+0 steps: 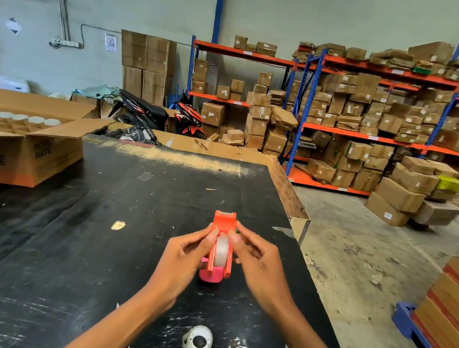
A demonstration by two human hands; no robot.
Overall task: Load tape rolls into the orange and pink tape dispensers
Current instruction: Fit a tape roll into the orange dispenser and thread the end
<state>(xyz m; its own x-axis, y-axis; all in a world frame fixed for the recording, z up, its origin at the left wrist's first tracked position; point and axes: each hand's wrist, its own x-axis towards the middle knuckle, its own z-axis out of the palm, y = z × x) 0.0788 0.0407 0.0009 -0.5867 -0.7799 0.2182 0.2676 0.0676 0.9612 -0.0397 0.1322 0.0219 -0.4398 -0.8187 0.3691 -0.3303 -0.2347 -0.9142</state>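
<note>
Right, mid-frame your left hand point(184, 254) and right hand point(258, 258) pinch the orange dispenser point(225, 225) holding a clear tape roll point(221, 248), pink dispenser point(210, 277) just below; light, slick plastic, so grip its flat sides.
</note>
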